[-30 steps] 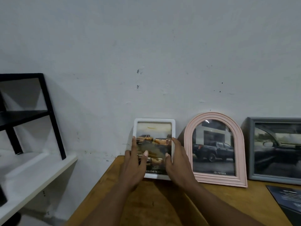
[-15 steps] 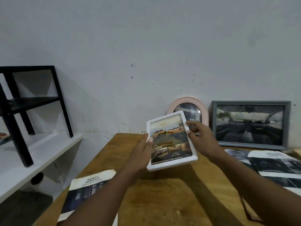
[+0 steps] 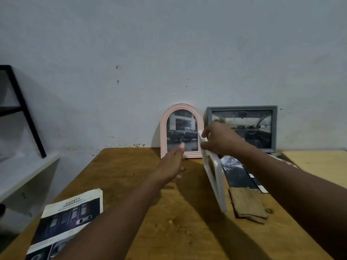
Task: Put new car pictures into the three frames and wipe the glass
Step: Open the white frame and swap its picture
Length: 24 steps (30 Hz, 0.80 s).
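1. The right hand (image 3: 221, 140) pinched the white frame's (image 3: 219, 182) top edge, fingers curled round it; the frame hung edge-on over the desk's (image 3: 131, 184) right side, beside a cloth (image 3: 247, 205).
2. The left hand's (image 3: 169, 166) fingers lay straight, holding nothing, before the pink arched frame (image 3: 181, 126) at the desk's back edge.

Wall (image 3: 169, 44): pale grey-white plaster, scuffed, with a few dark specks and grime along its foot.
Table (image 3: 131, 175): brown wood, worn and scratched, its far edge against the wall.
Second table (image 3: 319, 162): paler wood, just right of the first.
Shelf (image 3: 22, 173): white, at left, lower than the table.
Rack (image 3: 28, 119): black metal, standing on the shelf.
Light: dim, even, soft shadows.
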Tool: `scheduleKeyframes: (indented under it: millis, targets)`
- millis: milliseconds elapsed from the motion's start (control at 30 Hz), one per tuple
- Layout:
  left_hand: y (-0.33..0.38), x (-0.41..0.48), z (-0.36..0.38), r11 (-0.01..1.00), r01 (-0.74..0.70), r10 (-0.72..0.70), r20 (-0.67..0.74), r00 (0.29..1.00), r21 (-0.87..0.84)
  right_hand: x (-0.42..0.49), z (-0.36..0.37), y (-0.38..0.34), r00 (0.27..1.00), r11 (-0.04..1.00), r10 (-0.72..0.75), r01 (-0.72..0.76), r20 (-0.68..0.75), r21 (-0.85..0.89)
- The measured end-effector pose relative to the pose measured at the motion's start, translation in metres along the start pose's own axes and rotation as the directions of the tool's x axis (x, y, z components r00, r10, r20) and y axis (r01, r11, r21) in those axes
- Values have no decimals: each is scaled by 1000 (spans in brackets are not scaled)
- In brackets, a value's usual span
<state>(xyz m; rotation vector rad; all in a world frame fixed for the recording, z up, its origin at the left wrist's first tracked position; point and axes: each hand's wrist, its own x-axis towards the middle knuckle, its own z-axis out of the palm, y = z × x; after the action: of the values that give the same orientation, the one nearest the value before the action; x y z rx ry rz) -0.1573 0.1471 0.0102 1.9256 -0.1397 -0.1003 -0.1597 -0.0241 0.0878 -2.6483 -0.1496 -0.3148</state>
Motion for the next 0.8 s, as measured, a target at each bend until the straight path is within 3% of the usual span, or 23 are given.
scheduleKeyframes:
  millis: [100,200,467,567,633,700,800]
  targets:
    - [15,4,-2,959,80,-69,50,996,-271,-1,24,-7,998,982,10,-21,62,189]
    - [11,7,-7,943,114,-104,46,993,-312,-1,45,-5,995,959,22,-48,98,281]
    - [-56,-1,-15,981,194,-194,-18,981,-25,-28,108,58,983,985,162,-166,82,49]
    - [-77,-4,-12,985,174,-174,-28,984,8,-45,127,70,990,990,135,-133,42,-53]
    - [-88,1,-12,970,94,-76,-90,993,226,-51,134,72,995,990,104,-103,9,-100]
    - [-89,2,-9,883,48,24,-147,989,468,-52,138,71,997,986,81,-82,-9,-146]
    - [-92,10,-4,802,35,84,-171,982,597,-42,138,71,998,980,58,-55,9,-191]
